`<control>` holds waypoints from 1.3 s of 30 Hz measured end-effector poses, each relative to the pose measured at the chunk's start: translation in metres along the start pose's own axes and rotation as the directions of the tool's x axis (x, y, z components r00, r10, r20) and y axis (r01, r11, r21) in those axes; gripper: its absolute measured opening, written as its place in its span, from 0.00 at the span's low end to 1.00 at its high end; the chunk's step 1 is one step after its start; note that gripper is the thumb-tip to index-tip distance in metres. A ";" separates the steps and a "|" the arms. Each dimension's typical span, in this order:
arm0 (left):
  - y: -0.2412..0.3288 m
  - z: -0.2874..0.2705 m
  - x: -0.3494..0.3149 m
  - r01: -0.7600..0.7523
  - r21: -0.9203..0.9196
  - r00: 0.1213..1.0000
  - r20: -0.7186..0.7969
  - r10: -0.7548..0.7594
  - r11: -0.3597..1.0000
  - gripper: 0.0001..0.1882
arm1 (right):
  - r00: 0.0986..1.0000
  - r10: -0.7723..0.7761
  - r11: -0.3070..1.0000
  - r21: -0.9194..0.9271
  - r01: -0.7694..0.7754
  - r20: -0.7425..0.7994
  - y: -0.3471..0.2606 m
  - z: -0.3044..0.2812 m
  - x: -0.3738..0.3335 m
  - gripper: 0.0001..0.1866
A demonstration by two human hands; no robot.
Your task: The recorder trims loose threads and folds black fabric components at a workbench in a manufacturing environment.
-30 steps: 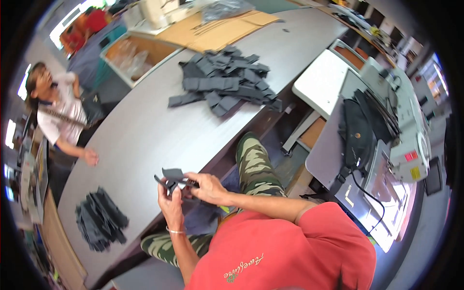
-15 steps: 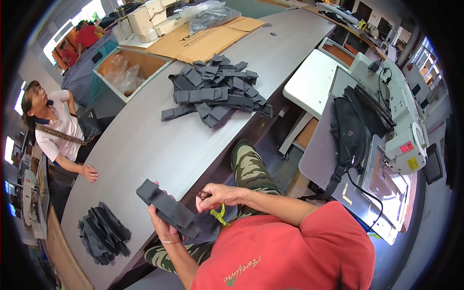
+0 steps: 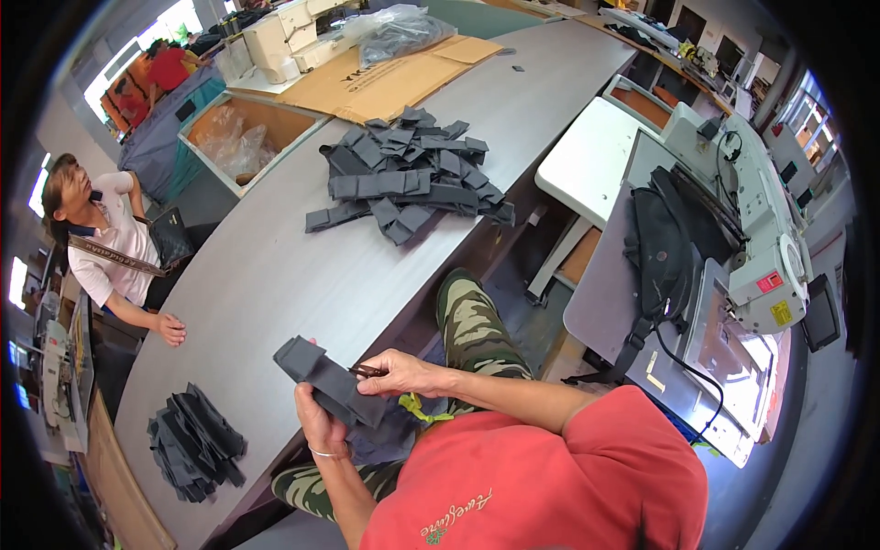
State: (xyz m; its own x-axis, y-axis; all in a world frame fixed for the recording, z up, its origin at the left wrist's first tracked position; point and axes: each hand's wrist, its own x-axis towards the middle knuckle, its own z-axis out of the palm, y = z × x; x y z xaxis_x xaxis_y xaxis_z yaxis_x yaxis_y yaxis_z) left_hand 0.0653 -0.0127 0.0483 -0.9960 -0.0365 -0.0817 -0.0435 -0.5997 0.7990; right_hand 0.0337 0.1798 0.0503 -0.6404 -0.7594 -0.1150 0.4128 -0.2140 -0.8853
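My left hand (image 3: 321, 423) is closed on a folded dark grey fabric strip (image 3: 321, 374), held slanting above my lap near the table edge. In my right hand (image 3: 408, 374) are small dark thread snips (image 3: 368, 370), their tip at the right edge of the strip. A yellow-green ribbon (image 3: 422, 409) hangs below that hand. To the left of my left hand, a neat stack of dark grey fabric strips (image 3: 195, 442) lies on the table. Farther off is a loose heap of similar strips (image 3: 408, 174).
The long grey table (image 3: 266, 275) curves away ahead. A person (image 3: 115, 238) stands at its far left side, one hand resting on it. Flattened cardboard (image 3: 385, 78) and an open drawer box (image 3: 243, 151) are at the back. A sewing machine (image 3: 765, 247) with a black bag (image 3: 660, 247) stands at right.
My right hand has moved left and up, bringing the snips to the fabric strip. The left hand and strip have shifted slightly right.
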 end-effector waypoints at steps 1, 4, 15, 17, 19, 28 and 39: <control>0.002 0.002 0.000 0.004 -0.092 1.000 0.018 -0.003 0.996 0.25 | 0.999 -0.044 0.995 -0.085 0.042 -0.016 -0.001 0.002 -0.001 0.14; 0.001 0.012 -0.007 -0.011 -0.092 0.988 -0.157 -0.004 0.996 0.27 | 0.987 -0.149 0.939 -0.322 0.121 -0.063 0.004 0.001 0.005 0.15; 0.028 -0.024 0.015 -0.147 -0.404 0.989 -0.040 0.143 0.903 0.26 | 0.869 -0.350 0.781 -0.622 0.063 -0.350 -0.006 -0.021 0.002 0.06; 0.030 -0.024 0.011 -0.177 -0.378 0.984 -0.081 0.158 0.909 0.27 | 0.895 -0.293 0.831 -0.553 0.065 -0.336 -0.007 -0.009 0.008 0.10; 0.030 -0.021 0.006 -0.197 -0.359 0.980 -0.108 0.169 0.912 0.28 | 0.940 -0.224 0.869 -0.489 0.074 -0.257 -0.011 0.002 0.009 0.10; 0.034 -0.033 -0.001 -0.189 -0.085 0.939 -0.308 0.155 0.978 0.22 | 0.984 -0.084 0.836 -0.548 -0.016 -0.156 -0.013 0.012 0.018 0.07; 0.178 -0.163 -0.003 0.060 0.982 0.440 -0.187 0.878 0.179 0.29 | 0.936 -0.119 0.805 -0.584 -0.104 -0.330 -0.020 -0.046 0.023 0.08</control>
State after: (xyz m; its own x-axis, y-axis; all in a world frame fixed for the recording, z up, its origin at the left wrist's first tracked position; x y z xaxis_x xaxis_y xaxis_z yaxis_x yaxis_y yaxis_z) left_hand 0.0735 -0.2495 0.0936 -0.4619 -0.6922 0.5545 -0.1446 0.6756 0.7230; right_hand -0.0188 0.1950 0.0447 -0.8628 -0.4825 -0.1511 0.0205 0.2651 -0.9640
